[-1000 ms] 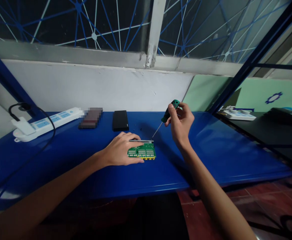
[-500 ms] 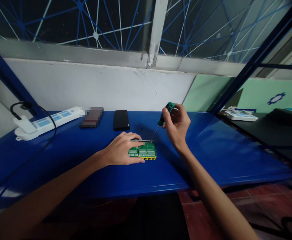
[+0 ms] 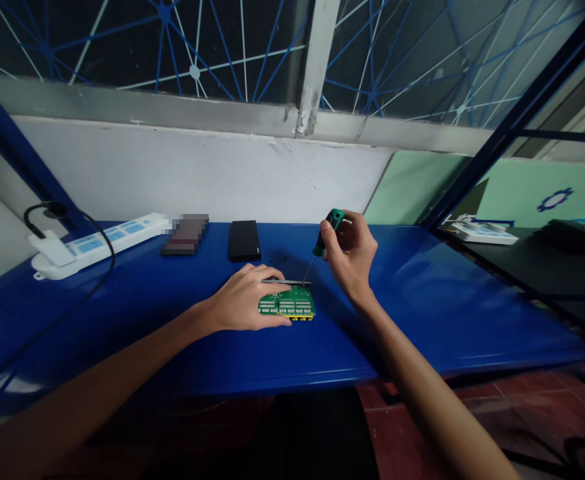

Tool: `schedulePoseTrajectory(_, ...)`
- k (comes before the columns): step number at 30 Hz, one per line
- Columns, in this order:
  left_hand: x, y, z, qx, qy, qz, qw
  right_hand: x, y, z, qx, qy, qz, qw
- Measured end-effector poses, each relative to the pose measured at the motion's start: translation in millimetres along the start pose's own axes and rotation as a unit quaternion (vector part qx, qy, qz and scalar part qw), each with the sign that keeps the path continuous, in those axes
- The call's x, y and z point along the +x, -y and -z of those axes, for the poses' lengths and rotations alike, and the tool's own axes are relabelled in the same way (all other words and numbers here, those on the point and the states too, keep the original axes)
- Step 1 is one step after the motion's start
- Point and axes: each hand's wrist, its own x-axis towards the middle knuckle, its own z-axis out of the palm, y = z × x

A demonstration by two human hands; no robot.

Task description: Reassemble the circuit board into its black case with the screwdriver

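Observation:
A green circuit board (image 3: 297,299) with yellow connectors along its near edge lies on the blue table (image 3: 412,313). A thin metal strip or plate edge (image 3: 292,282) runs along its far side. My left hand (image 3: 247,300) grips the board from the left, fingers across the top and thumb at the near edge. In my right hand (image 3: 352,253) is a screwdriver (image 3: 330,230) with a green and black handle. Its slim shaft slants down to the left, and the tip meets the board's far right corner. Whether a screw sits under the tip is too small to tell.
Behind the board lies a black flat case (image 3: 244,241), with small dark bits (image 3: 278,257) near it. Further left are a blurred-out dark item (image 3: 185,235) and a white power strip (image 3: 105,241) with a black cable. A white wall (image 3: 212,177) backs the table.
My right hand and the screwdriver handle have shifted slightly left and down, with the tip staying at the board's corner. My left hand keeps its hold on the board.

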Motion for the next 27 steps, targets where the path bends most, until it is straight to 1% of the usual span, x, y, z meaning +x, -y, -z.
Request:
schedulePoseTrajectory(5,-0.6,1.3,-1.0,0.001,-0.003,-0.004,1.0,-0.7,-2.3,-0.7,-0.008,0.006,0.018,1.0)
schedulePoseTrajectory(10,-1.0,1.5,-1.1,0.009,0.002,-0.001,1.0,-2.8,-2.9,-1.0,-0.017,-0.017,0.08,0.997)
schedulePoseTrajectory(14,-0.8,0.4,-0.5,0.009,0.0,0.0,1.0,-4.4,3.8,-1.3,-0.031,-0.028,0.121,0.992)
schedulePoseTrajectory(17,-0.7,-0.1,-0.4,0.008,0.0,-0.002,1.0,-4.6,7.9,-1.1,-0.064,-0.036,0.153,0.986)
schedulePoseTrajectory(21,-0.7,-0.7,-0.3,0.01,0.002,0.005,1.0,-4.7,7.2,1.3,-0.114,-0.017,0.202,0.973)
schedulePoseTrajectory(24,-0.6,-1.2,0.0,0.01,0.003,0.004,1.0,-6.2,5.1,2.2,-0.115,0.008,0.211,0.971)
schedulePoseTrajectory(27,-0.5,-1.1,0.2,0.013,0.002,0.002,1.0,-8.2,3.8,0.5,-0.121,-0.013,0.217,0.969)
